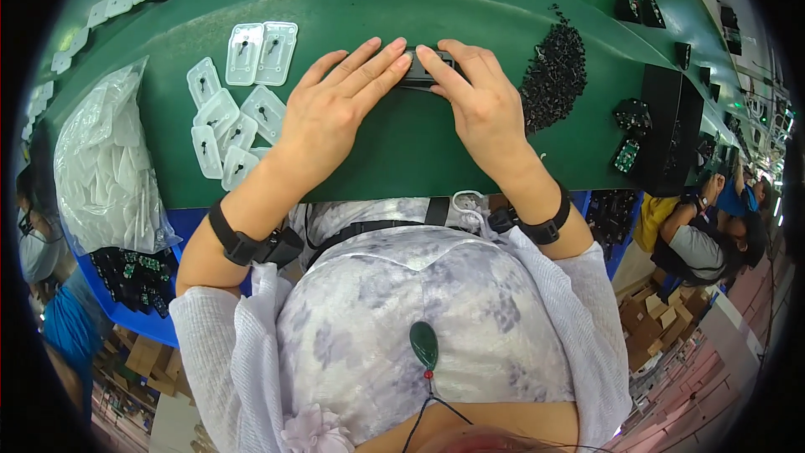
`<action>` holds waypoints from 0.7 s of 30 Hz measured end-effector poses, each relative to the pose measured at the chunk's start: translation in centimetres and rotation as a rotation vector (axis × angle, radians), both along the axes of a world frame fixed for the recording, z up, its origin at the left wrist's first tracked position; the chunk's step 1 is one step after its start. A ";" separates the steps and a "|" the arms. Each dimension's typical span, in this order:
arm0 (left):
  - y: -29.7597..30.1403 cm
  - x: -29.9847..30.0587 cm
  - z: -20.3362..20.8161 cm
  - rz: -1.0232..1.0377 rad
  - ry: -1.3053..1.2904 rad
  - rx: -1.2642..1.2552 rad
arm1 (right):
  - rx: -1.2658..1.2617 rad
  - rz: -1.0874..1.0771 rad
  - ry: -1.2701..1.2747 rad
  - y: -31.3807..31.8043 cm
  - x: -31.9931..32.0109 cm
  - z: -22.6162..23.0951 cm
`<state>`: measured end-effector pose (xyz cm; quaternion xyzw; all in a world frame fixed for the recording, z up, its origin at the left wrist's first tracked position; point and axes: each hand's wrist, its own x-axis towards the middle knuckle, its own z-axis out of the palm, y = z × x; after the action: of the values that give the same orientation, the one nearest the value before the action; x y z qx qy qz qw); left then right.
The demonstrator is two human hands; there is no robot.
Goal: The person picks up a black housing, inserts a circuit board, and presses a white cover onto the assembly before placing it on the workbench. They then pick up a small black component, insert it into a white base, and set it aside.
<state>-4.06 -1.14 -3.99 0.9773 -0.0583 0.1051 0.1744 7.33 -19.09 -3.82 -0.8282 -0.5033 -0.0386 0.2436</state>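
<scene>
A small dark rectangular plastic casing (426, 70) lies between my hands on the green tabletop, largely covered by fingers. My left hand (331, 109) reaches it from the left, fingers long and close together, the forefinger tip at its left end; the thumb is hidden. From the right, my right hand (486, 105) grips it with bent fingers, the forefinger resting on its top face. Left of my hands lie several translucent white plates (268, 113), each bearing a small black piece. To the right is a heap of tiny black parts (555, 75).
A clear bag of white plates (113, 168) sits at the table's left edge, above a blue bin (138, 316) of dark parts. At right stand a black box (671, 126) and green circuit boards (627, 153). Other people (708, 235) work farther right.
</scene>
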 end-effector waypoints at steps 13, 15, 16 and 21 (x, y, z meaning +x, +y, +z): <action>1.9 0.4 0.1 -0.088 0.026 -0.057 | 0.027 0.100 0.050 0.3 0.8 1.2; 1.8 0.4 0.0 -0.079 0.035 -0.040 | 0.046 0.077 0.055 0.2 0.4 1.1; 1.8 0.3 -0.1 -0.085 0.039 -0.019 | 0.047 0.053 0.058 0.2 0.1 0.9; 1.1 0.1 -0.2 -0.076 0.037 -0.022 | 0.039 -0.026 0.047 0.4 -0.6 0.4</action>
<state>-3.99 -0.06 -4.15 0.9742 -0.0907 0.0809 0.1902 6.70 -18.73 -3.41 -0.8305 -0.4858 -0.0321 0.2708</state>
